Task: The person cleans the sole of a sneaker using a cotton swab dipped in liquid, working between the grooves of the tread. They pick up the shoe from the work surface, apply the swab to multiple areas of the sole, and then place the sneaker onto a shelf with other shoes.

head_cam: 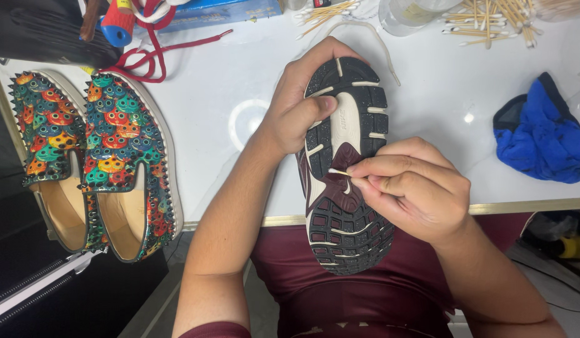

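Note:
My left hand [299, 106] grips a sneaker [346, 206] turned sole-up, its black, cream and maroon tread facing me, the thumb pressed on the forefoot. The heel end hangs over the table's front edge above my lap. My right hand [412, 188] pinches a cotton swab [338, 172], whose white tip touches the maroon middle part of the sole.
A pair of multicoloured studded slip-on shoes [96, 156] lies at the left of the white table [215, 75]. Red laces [153, 56] lie at the back left, a blue cloth [540, 134] at the right, loose cotton swabs [490, 22] and a clear container [409, 14] at the back.

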